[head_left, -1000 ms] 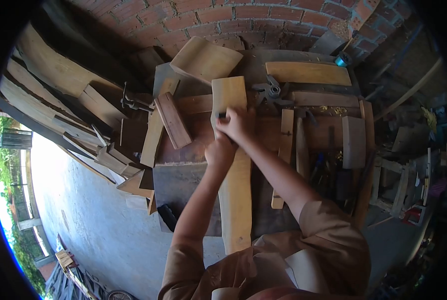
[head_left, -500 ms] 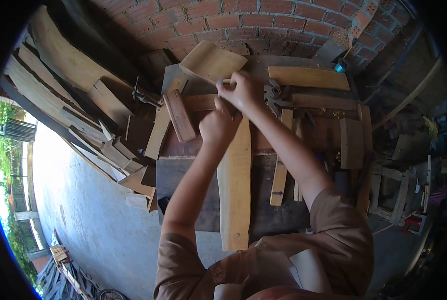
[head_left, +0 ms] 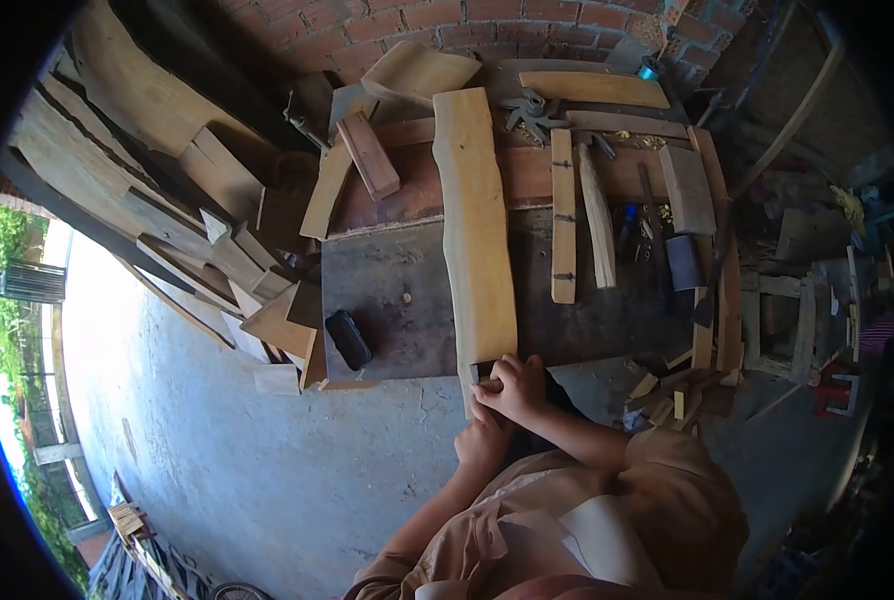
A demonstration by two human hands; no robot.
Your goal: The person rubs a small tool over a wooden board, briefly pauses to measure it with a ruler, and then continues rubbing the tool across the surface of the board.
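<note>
A long pale plank [head_left: 477, 230] with wavy edges lies across the dark workbench, its near end jutting past the front edge. At that near end my right hand [head_left: 515, 387] is closed round a small dark tool [head_left: 487, 372], mostly hidden by the fingers, on the plank's surface. My left hand [head_left: 482, 440] is closed just below it, touching the same spot; what it grips is hidden. Right of the plank lies a wooden strip [head_left: 563, 220] with dark marks, and beside that a narrow tapered wood piece [head_left: 597, 220].
A wooden block [head_left: 369, 155] and a black tray [head_left: 348, 340] are on the bench [head_left: 387, 290] at left. Metal clamp-like parts [head_left: 533, 112] lie behind. Boards [head_left: 222, 180] lean at far left; wood scraps [head_left: 667, 400] sit at lower right.
Both hands have come from the plank's far end to its near end, close to my body. The plank's far end is now uncovered. The view has shifted.
</note>
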